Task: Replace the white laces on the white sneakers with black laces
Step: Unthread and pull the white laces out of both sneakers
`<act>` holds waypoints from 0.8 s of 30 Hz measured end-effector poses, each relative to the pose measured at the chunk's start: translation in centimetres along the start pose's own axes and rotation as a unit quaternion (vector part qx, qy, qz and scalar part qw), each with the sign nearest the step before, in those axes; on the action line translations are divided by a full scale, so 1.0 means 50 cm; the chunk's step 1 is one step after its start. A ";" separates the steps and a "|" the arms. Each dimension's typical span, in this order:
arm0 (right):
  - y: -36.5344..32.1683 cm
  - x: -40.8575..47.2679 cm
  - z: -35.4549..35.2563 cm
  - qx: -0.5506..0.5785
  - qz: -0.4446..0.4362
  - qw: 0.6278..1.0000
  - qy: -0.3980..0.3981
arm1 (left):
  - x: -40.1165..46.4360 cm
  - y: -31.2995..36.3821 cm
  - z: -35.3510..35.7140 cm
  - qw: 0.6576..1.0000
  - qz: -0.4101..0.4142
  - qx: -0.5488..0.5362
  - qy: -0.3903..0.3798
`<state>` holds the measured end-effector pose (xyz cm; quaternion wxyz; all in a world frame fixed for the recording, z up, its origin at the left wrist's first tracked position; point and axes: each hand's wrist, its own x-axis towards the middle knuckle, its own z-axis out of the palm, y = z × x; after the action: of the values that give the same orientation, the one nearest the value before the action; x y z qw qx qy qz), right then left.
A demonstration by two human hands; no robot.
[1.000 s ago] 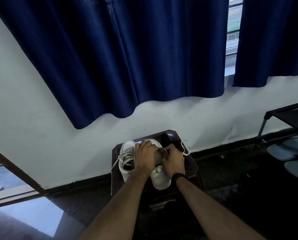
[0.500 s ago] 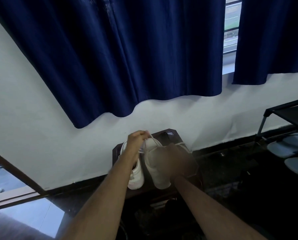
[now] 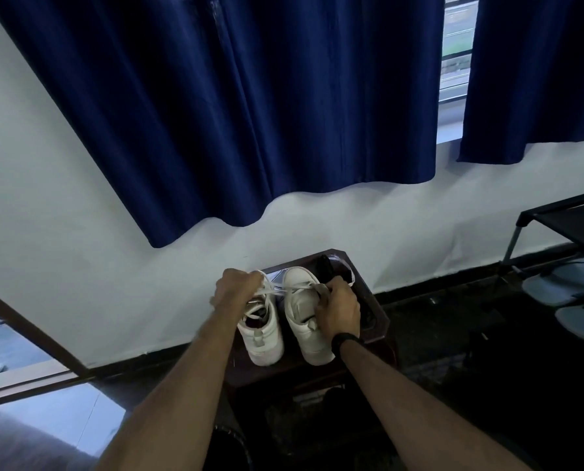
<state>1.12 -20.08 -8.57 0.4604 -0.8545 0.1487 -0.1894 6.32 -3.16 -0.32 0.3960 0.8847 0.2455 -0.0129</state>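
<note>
On stool (image 3: pixel 375 314): unlacing right sneaker (image 3: pixel 304 317).
L hand (image 3: pixel 238 288) fisted on white lace (image 3: pixel 292 289), R hand (image 3: pixel 338 309) grips shoe; next pull lace out.

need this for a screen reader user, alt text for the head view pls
A person's left hand pulls a white lace out of the right white sneaker, which the right hand steadies. Both sneakers stand on a dark wooden stool below blue curtains.
</note>
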 end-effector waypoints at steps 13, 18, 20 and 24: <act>0.000 -0.003 -0.004 0.004 -0.007 1.000 -0.002 | -0.040 0.009 0.139 0.807 0.449 0.382 0.033; 0.002 -0.001 0.003 0.009 0.003 1.000 0.008 | -0.043 0.014 0.105 0.894 0.418 0.101 0.122; 0.002 -0.001 0.004 0.011 -0.002 1.000 0.013 | -0.045 0.043 0.060 0.916 0.346 -0.025 0.203; 0.000 -0.003 0.004 -0.003 -0.003 1.000 0.016 | -0.018 0.068 -0.023 0.915 0.181 -0.146 0.329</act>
<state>1.06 -19.87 -8.68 0.4552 -0.8530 0.1542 -0.2037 6.84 -4.64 3.03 0.4130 0.8007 0.1968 0.3867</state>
